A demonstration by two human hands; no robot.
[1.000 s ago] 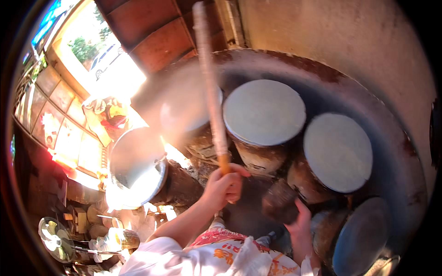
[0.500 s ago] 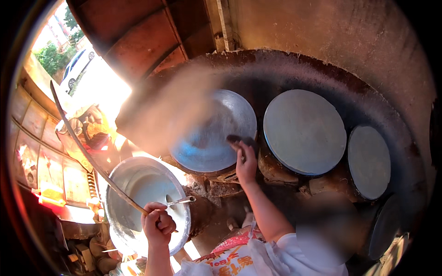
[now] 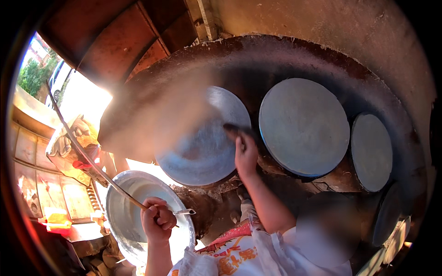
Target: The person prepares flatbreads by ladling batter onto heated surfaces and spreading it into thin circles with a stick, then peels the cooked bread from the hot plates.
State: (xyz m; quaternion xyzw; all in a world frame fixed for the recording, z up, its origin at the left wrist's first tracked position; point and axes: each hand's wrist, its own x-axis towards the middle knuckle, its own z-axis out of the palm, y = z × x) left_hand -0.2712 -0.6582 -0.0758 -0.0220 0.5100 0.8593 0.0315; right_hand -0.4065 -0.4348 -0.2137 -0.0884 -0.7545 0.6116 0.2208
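Observation:
My left hand (image 3: 157, 219) is closed around the lower end of a long, thin, slightly curved stick (image 3: 115, 185), which slants up to the far left. Below that hand is a large metal basin (image 3: 116, 216) of pale liquid. A ladle handle (image 3: 186, 212) sticks out beside my fingers, its bowl hidden. My right hand (image 3: 247, 152) grips a short dark tool (image 3: 231, 132), perhaps a brush or scraper. The tool is over the right side of a round metal griddle (image 3: 202, 168), whose surface looks bare and streaked. A smeared tan patch hides the griddle's left part.
To the right are two round griddles, a large one (image 3: 304, 126) and a smaller one (image 3: 372, 152), each covered with a smooth pale layer. A dark disc (image 3: 386, 214) stands at the lower right. A curved dark wall rises behind. Bags (image 3: 69, 147) lie at the left.
The whole view has shifted, moving the bare griddle left in the picture. My right hand stays at its right side with the tool. The ladle's bowl is now behind my left hand.

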